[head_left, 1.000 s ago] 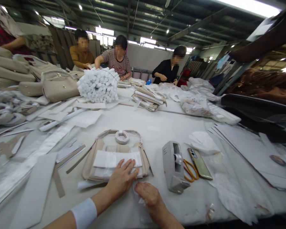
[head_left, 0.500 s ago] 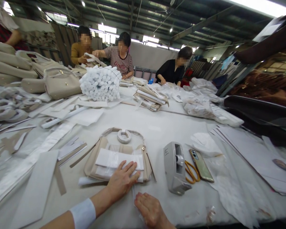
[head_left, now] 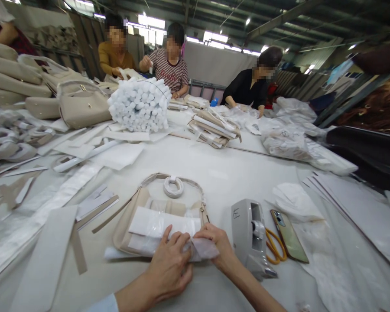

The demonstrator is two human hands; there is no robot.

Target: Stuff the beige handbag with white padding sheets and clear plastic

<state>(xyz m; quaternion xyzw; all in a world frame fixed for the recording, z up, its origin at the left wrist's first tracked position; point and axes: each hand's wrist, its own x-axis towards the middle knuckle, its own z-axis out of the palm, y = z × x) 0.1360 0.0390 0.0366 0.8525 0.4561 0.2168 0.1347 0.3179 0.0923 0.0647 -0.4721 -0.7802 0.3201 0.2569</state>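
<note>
A beige handbag point(head_left: 125, 225) lies on the table before me. Its strap arches away from me, with a wrapped white ring point(head_left: 173, 187) inside the loop. White wrapping sheet point(head_left: 164, 223) and clear film cover the bag's front. My left hand point(head_left: 172, 262) rests on the lower edge of this wrapping, fingers bent and apart, pressing it. At the bag's lower right corner, my right hand point(head_left: 219, 245) pinches a thin translucent wrapping sheet point(head_left: 203, 249) between thumb and fingers. A white roll point(head_left: 115, 255) sticks out under the bag's near left edge.
Right of my hands stand a grey tape dispenser point(head_left: 247, 234), yellow-handled scissors point(head_left: 274, 247) and a phone point(head_left: 290, 236). Card strips point(head_left: 48, 255) lie left. Farther back are a bundle of white rods point(head_left: 139, 104), beige bags point(head_left: 81, 104) and plastic-wrapped packs point(head_left: 286, 138). Several people work across the table.
My right hand has moved up from the table to the bag's right corner and now grips the thin sheet. My left hand has slid slightly toward me, its fingers more bent. The view has shifted.
</note>
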